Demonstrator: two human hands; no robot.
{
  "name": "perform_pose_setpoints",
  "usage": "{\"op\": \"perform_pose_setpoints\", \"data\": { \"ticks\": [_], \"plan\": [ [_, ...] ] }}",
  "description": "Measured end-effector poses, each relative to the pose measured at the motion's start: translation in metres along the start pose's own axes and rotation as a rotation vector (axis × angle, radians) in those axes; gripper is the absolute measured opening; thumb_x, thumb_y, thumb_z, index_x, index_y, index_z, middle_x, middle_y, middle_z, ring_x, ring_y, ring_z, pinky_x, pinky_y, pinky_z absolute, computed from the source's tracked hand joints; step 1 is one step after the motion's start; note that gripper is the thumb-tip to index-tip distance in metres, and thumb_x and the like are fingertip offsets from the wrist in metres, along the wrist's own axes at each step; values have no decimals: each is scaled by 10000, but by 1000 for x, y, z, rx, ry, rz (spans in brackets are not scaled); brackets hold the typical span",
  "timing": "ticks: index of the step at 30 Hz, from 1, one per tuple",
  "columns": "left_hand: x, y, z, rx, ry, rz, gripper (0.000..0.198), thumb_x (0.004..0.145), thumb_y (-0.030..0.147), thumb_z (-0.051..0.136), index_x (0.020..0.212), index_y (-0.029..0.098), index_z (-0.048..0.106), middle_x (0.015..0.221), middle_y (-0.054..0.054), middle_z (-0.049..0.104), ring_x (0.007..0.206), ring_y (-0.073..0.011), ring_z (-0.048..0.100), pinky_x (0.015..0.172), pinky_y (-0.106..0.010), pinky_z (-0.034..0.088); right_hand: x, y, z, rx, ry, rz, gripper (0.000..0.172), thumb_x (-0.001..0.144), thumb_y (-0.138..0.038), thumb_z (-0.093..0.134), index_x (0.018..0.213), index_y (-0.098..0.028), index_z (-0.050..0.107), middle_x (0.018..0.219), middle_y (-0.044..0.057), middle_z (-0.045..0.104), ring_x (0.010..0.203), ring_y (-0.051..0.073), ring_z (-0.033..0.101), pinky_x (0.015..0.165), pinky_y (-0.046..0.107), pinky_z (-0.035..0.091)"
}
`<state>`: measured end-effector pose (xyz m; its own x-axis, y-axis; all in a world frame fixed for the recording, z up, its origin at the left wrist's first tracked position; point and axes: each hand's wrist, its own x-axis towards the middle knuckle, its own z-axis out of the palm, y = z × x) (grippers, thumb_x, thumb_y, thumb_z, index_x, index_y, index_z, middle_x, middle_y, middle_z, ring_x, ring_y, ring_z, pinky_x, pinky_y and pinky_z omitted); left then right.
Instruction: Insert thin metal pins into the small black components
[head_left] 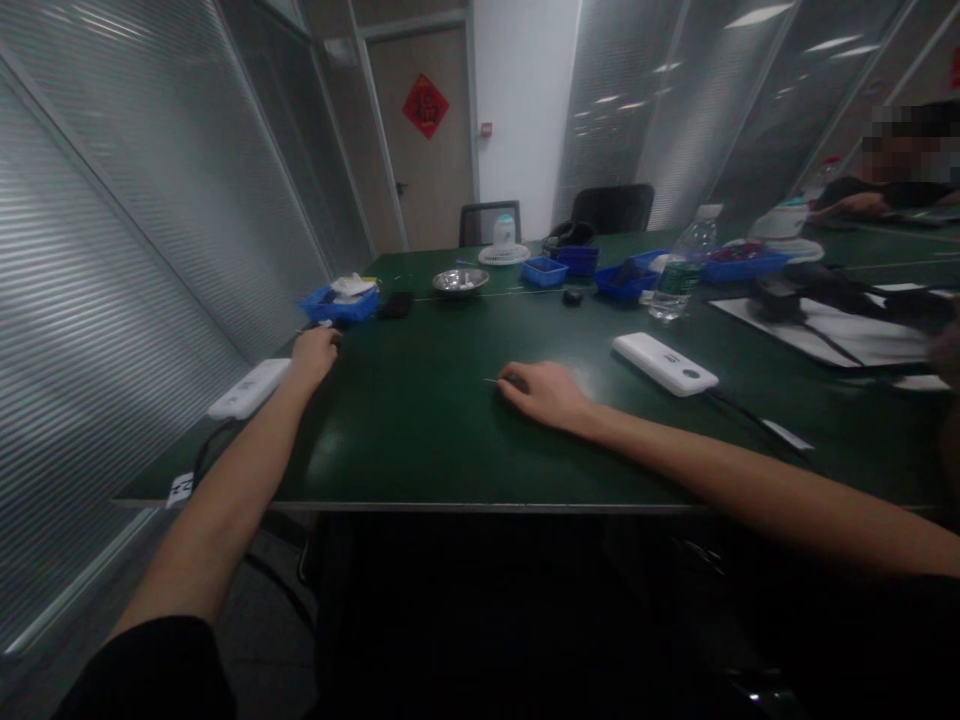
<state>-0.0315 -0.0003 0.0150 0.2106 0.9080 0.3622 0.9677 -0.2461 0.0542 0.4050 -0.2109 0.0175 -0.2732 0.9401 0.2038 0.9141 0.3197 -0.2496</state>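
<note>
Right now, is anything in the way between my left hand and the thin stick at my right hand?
Nothing visible stands in the way: the green table runs between your left hand and the thin stick. The metal bowl sits farther back, off that line.

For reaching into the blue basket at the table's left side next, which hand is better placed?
Probably the left hand: it is just on the near side of that blue basket. The right hand is farther off and appears occupied, with a thin pale object at its fingertips.
</note>
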Motion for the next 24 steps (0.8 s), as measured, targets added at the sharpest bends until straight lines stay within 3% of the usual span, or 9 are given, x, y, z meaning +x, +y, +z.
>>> {"op": "perform_pose_setpoints", "data": {
  "ticks": [3, 5, 9, 13, 16, 19, 24],
  "plan": [
    [4, 1, 9, -133, 24, -4, 370, 878, 169, 603, 1218, 133, 742, 1197, -139, 747, 1134, -297, 680, 1058, -410, 483, 0, 1, 1, 9, 9, -13, 391, 1052, -487, 456, 1222, -235, 702, 916, 65, 746, 775, 201, 663, 646, 285, 411],
    [4, 16, 15, -288, 13, 81, 353, 884, 196, 630, 1216, 154, 743, 1176, -113, 758, 1093, -267, 702, 1027, -383, 509, 0, 1, 1, 16, 6, -18, 381, 1052, -477, 461, 1217, -233, 702, 919, 64, 744, 776, 198, 662, 648, 283, 411],
    [-6, 79, 17, -584, -66, 331, 390, 891, 273, 685, 1267, 175, 722, 1154, -91, 762, 1044, -242, 711, 965, -379, 534, 0, 2, 1, 43, 13, -39, 365, 1044, -461, 485, 1231, -225, 691, 961, 67, 748, 787, 195, 659, 651, 279, 411],
    [-31, 153, 8, -825, -299, 519, 533, 926, 360, 703, 1426, 195, 622, 1154, -96, 754, 995, -222, 707, 865, -350, 540, 0, 3, 2, 67, 54, -87, 332, 1029, -439, 522, 1235, -233, 683, 1034, 64, 753, 828, 197, 661, 679, 281, 417],
    [-50, 187, 1, -957, -421, 613, 584, 923, 355, 729, 1466, 196, 584, 1153, -101, 749, 1009, -216, 700, 883, -345, 527, -1, 3, 3, 79, 86, -132, 310, 1011, -409, 554, 1230, -233, 685, 1091, 66, 750, 871, 203, 665, 727, 292, 431],
    [-59, 197, -2, -1051, -484, 628, 597, 916, 333, 744, 1471, 191, 576, 1143, -107, 744, 1031, -220, 696, 926, -362, 520, -2, 3, 4, 86, 107, -172, 298, 994, -385, 571, 1217, -225, 689, 1093, 63, 747, 871, 203, 662, 730, 295, 425],
    [-59, 195, 2, -1176, -552, 584, 644, 889, 292, 771, 1482, 170, 552, 1134, -116, 725, 1046, -221, 690, 976, -395, 522, -2, 6, 7, 100, 125, -223, 284, 977, -362, 582, 1200, -220, 689, 1101, 58, 742, 873, 201, 664, 736, 294, 419]
  ]
}}
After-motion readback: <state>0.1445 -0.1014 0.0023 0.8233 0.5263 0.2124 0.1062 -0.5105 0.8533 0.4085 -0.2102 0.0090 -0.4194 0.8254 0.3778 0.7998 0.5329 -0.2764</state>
